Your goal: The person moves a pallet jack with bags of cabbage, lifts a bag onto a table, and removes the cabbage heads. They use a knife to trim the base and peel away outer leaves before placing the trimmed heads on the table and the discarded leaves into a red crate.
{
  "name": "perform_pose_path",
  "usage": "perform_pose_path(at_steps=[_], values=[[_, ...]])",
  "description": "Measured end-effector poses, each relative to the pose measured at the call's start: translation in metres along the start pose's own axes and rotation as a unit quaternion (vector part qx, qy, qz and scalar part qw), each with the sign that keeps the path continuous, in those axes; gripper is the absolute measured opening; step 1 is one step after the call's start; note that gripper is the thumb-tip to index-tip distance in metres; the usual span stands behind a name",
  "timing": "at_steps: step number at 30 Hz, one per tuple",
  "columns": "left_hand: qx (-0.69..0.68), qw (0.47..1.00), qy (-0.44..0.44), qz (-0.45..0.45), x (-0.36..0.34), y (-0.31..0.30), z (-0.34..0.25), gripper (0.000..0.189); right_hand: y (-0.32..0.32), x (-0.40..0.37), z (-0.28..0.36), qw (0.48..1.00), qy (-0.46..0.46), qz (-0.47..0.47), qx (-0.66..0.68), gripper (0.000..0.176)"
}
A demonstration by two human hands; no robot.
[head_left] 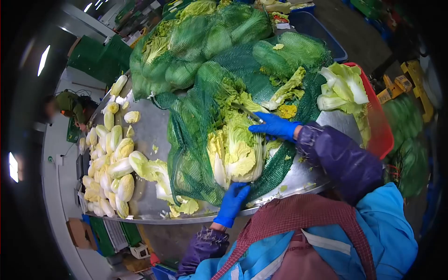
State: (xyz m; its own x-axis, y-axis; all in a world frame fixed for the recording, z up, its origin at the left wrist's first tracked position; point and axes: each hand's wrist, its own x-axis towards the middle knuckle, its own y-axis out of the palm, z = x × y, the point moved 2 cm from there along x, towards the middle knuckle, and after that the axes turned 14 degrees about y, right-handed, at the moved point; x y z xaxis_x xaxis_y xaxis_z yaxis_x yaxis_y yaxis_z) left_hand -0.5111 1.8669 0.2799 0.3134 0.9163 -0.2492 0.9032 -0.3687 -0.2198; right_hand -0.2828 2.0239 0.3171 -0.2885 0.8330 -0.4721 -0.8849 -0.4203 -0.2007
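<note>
A large napa cabbage [240, 151] with loose yellow-green outer leaves lies on a green mesh sack [186, 154], its white base toward me. My left hand [232, 204], in a blue glove, presses curled fingers against that base. Over the upper right of the same head is my right hand [274, 126], also gloved in blue and closed around a knife [246, 112]. The blade points up and left across the leaves; the handle is mostly hidden in the glove.
Several trimmed cabbages [112, 163] are heaped on the metal table [149, 140] at left. Filled mesh sacks [200, 42] stand at the back. A red crate [380, 126] holding leaves is at right, with a blue bin [317, 32] behind. Another person [72, 105] is at far left.
</note>
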Motion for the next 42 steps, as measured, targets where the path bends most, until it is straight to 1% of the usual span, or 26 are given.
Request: perform_pose_path(at_steps=[1, 2, 3, 4, 6, 8, 10, 12, 14, 16, 18, 20, 21, 22, 23, 24, 25, 26, 28, 30, 32, 34, 36, 38, 39, 42], values=[[-0.085, 0.995, -0.049, -0.035, 0.001, -0.001, -0.001, 0.036, 0.007, 0.003, -0.003, 0.991, 0.05, 0.077, 0.099, 0.056], [-0.169, 0.978, -0.097, -0.07, 0.002, -0.002, -0.005, 0.033, 0.017, 0.018, -0.02, 0.985, 0.029, 0.108, 0.129, 0.058], [-0.192, 0.968, -0.151, -0.065, 0.003, -0.003, -0.005, 0.03, 0.021, 0.02, -0.026, 0.989, 0.038, 0.072, 0.124, 0.057], [-0.189, 0.97, -0.141, -0.061, 0.005, -0.005, -0.001, 0.03, 0.022, 0.021, -0.029, 0.992, 0.043, 0.033, 0.116, 0.056], [-0.407, 0.888, -0.184, -0.108, 0.008, -0.007, 0.018, 0.034, 0.024, 0.016, -0.042, 0.995, -0.063, -0.049, 0.066, 0.07], [-0.436, 0.883, -0.134, -0.111, 0.012, -0.002, 0.015, 0.042, 0.016, -0.022, -0.029, 0.994, -0.053, -0.095, 0.012, 0.087], [-0.463, 0.874, -0.134, -0.052, 0.02, -0.004, 0.017, 0.051, 0.011, -0.053, -0.017, 0.986, -0.126, -0.107, 0.019, 0.083], [-0.466, 0.878, -0.106, -0.034, 0.029, 0.003, -0.022, 0.061, 0.003, -0.078, -0.014, 0.978, -0.13, -0.158, 0.048, 0.082], [-0.418, 0.907, 0.013, -0.043, 0.045, 0.009, -0.063, 0.078, -0.009, -0.111, 0.001, 0.956, -0.189, -0.202, 0.094, 0.078], [-0.413, 0.91, 0.033, -0.004, 0.063, 0.009, -0.083, 0.078, -0.022, -0.146, 0.018, 0.93, -0.248, -0.236, 0.138, 0.074], [-0.506, 0.861, 0.049, 0.026, 0.086, 0.014, -0.107, 0.063, -0.034, -0.18, 0.031, 0.832, -0.428, -0.336, -0.103, 0.07], [-0.543, 0.829, -0.007, 0.132, 0.143, 0.012, -0.07, 0.055, -0.011, -0.187, 0.009, 0.8, -0.446, -0.344, -0.208, 0.051], [-0.553, 0.815, -0.027, 0.167, 0.161, 0.015, -0.067, 0.053, 0.002, -0.185, 0.005, 0.792, -0.481, -0.278, -0.254, 0.046], [-0.439, 0.881, 0.077, 0.161, 0.156, 0.023, -0.118, 0.054, 0.014, -0.181, 0.0, 0.778, -0.513, -0.208, -0.298, 0.042], [-0.284, 0.932, 0.162, 0.159, 0.175, 0.024, -0.124, 0.062, 0.018, -0.178, -0.011, 0.781, -0.509, -0.205, -0.297, 0.042], [-0.117, 0.955, 0.234, 0.138, 0.195, 0.025, -0.13, 0.071, 0.028, -0.17, -0.027, 0.831, -0.416, -0.101, -0.354, 0.041], [-0.112, 0.969, 0.145, 0.167, 0.171, 0.044, -0.144, 0.086, 0.038, -0.165, -0.045, 0.861, -0.315, 0.009, -0.399, 0.04], [0.0, 0.949, 0.223, 0.223, 0.186, 0.055, -0.101, 0.099, 0.034, -0.163, -0.056, 0.912, -0.333, -0.006, -0.241, 0.043], [0.321, 0.862, 0.369, 0.132, 0.151, 0.084, -0.097, 0.106, 0.017, -0.163, -0.069, 0.893, -0.373, -0.159, -0.197, 0.045], [0.315, 0.873, 0.348, 0.13, 0.138, 0.099, -0.092, 0.106, -0.011, -0.164, -0.077, 0.98, -0.134, -0.132, 0.058, 0.045], [0.311, 0.877, 0.343, 0.126, 0.134, 0.102, -0.097, 0.107, -0.036, -0.156, -0.092, 0.944, -0.154, -0.242, 0.16, 0.037], [0.321, 0.87, 0.342, 0.15, 0.128, 0.101, -0.101, 0.107, -0.061, -0.162, -0.108, 0.959, -0.01, -0.277, 0.064, 0.03], [0.319, 0.868, 0.342, 0.167, 0.128, 0.102, -0.1, 0.108, -0.071, -0.162, -0.118, 0.951, -0.052, -0.304, 0.019, 0.026], [0.353, 0.852, 0.357, 0.147, 0.13, 0.102, -0.098, 0.109, -0.073, -0.163, -0.122, 0.976, -0.033, -0.217, -0.002, 0.027], [0.351, 0.858, 0.343, 0.152, 0.132, 0.103, -0.101, 0.111, -0.074, -0.158, -0.129, 0.966, -0.076, -0.239, -0.059, 0.028], [0.307, 0.883, 0.311, 0.171, 0.134, 0.103, -0.104, 0.112, -0.071, -0.144, -0.144, 0.954, -0.084, -0.255, -0.131, 0.031]])
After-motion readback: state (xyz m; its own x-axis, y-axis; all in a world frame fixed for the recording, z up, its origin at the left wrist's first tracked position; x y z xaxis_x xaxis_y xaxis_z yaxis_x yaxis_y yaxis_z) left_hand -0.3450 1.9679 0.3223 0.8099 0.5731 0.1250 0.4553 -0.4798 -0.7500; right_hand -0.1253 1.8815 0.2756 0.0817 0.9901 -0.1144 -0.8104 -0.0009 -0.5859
